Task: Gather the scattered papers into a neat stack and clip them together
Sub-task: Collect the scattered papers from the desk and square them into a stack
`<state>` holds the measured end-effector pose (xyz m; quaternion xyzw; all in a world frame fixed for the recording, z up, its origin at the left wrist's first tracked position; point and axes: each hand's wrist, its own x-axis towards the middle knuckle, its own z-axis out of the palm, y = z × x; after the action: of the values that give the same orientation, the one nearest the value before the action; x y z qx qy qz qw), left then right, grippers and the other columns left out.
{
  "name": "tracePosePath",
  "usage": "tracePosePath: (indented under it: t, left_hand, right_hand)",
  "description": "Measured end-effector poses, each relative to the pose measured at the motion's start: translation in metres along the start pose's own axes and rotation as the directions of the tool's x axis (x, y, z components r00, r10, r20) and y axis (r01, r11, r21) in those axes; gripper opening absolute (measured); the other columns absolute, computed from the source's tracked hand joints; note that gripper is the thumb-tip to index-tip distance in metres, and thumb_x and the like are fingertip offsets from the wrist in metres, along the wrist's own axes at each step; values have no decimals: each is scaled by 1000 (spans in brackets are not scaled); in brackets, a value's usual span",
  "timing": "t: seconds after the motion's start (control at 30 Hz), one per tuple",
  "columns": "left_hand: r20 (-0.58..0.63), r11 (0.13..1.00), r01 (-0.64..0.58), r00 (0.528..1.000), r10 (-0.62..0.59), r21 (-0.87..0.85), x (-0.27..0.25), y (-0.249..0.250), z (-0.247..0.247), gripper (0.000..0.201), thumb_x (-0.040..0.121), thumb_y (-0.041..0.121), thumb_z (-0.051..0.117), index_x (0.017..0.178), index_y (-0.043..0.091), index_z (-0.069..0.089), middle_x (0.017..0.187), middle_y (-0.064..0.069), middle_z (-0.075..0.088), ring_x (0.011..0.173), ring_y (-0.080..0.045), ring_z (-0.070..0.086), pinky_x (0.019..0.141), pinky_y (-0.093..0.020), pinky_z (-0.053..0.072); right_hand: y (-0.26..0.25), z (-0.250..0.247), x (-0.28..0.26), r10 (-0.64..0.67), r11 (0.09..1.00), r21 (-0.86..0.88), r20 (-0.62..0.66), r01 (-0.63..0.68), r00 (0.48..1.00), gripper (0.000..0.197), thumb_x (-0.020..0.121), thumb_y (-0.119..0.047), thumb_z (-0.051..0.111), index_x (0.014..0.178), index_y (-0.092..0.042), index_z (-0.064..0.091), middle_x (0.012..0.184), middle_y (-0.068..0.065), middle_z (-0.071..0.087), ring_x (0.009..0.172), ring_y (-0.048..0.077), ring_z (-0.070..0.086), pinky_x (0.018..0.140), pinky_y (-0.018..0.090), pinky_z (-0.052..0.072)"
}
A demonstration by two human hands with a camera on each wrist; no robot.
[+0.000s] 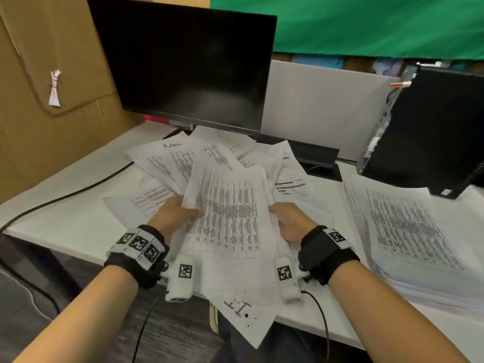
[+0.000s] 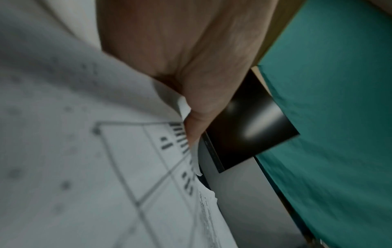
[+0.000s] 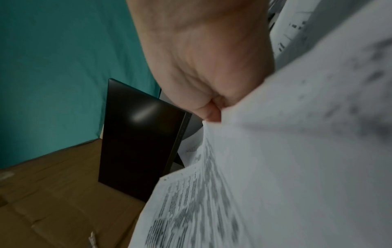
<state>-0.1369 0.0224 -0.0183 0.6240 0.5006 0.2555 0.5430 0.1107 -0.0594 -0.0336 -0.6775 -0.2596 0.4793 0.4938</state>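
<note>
Both hands hold a loose sheaf of printed papers (image 1: 230,218) above the near edge of the white bench (image 1: 78,226), roughly at its middle. The left hand (image 1: 174,214) grips the sheaf's left edge, thumb laid across the top sheet and fingers hidden underneath; in the left wrist view the thumb (image 2: 195,127) presses down on a page printed with a table. The right hand (image 1: 289,222) grips the right edge, its fingers curled round the paper; in the right wrist view that hand (image 3: 203,70) is closed on the sheets, which are blurred there. The held sheets are not squared: they fan out, and 1 corner marked with handwritten letters hangs past the near edge of the bench.

More scattered papers (image 1: 167,158) lie overlapping on the bench behind the held sheaf, reaching back to the foot of a dark monitor (image 1: 188,64) at the far edge. 1 of them bears a handwritten word at its top. Near the right edge lies a thick separate pile of paper (image 1: 408,226), with a black computer case (image 1: 429,132) standing just behind it. A black cable (image 1: 65,195) runs across the left part of the bench, and a cardboard box (image 1: 47,87) stands along the left edge. Green cloth (image 1: 366,24) hangs behind.
</note>
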Motion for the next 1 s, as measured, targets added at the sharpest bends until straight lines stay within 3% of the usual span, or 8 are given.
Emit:
tracePosePath:
  t: [0.17,0.3,0.43,0.6,0.67,0.77,0.9,1.0]
  left_hand:
    - [119,947,-311,946,302,74,-34,51,-17,39,82,15,69,120,20,59,104,-3,71,94,-22,69,83,-40,56]
    - [109,883,-463,876,469,-77,-35,91,-24,51,85,4,64,128,25,48,112,6,68,101,-13,67,75,-24,56]
    - [-63,793,-590,807,588,-155,-32,120,-24,71,83,0,65,141,20,30,120,-8,64,106,-19,65,84,-33,55]
    - [-296,554,-832,522,800,29,-41,159,-13,37,92,9,57,126,10,44,114,3,61,107,-7,62,91,-25,51]
    - [-336,507,-861,467,818,36,-43,160,-5,31,95,16,54,124,19,43,119,9,56,113,0,56,95,-19,46]
    - [-359,625,-768,627,692,-137,-32,136,4,34,90,32,62,121,28,47,120,11,59,111,1,58,91,-20,48]
    - [-199,794,-593,801,564,-136,-26,118,30,51,89,40,60,132,14,46,119,18,54,108,0,53,106,-28,37]
    - [-223,765,-620,781,583,-172,-30,144,44,26,94,13,56,119,13,51,97,19,54,81,12,56,90,-13,46]
  right_hand:
    - [-26,-18,-22,-171,982,102,153,156,973,44,93,-51,58,125,-21,63,119,1,71,115,20,65,105,37,46]
    - [-53,-19,-36,-277,930,324,316,171,908,36,102,-27,49,134,-14,56,132,9,64,122,24,61,107,41,46]
    - [-105,-25,-57,-434,871,341,201,353,878,30,97,-7,55,127,-7,58,116,11,72,108,27,69,91,40,57]
    - [-163,-26,-98,-699,697,274,53,663,713,22,96,-5,58,114,-16,63,119,7,70,112,25,67,98,45,53]
    - [-169,-24,-107,-742,665,205,70,718,667,22,95,-10,61,115,-19,63,124,8,68,115,24,66,100,45,52]
    - [-146,-27,-92,-665,746,111,85,657,742,33,92,-25,67,123,-17,63,118,1,72,109,18,69,97,41,53]
    - [-109,-26,-70,-562,823,169,95,543,822,62,82,-33,76,136,-10,56,127,6,68,119,22,64,109,49,44]
    - [-124,-13,-64,-608,759,274,-24,590,794,70,74,-27,85,135,-9,57,129,5,67,123,22,60,111,50,41]
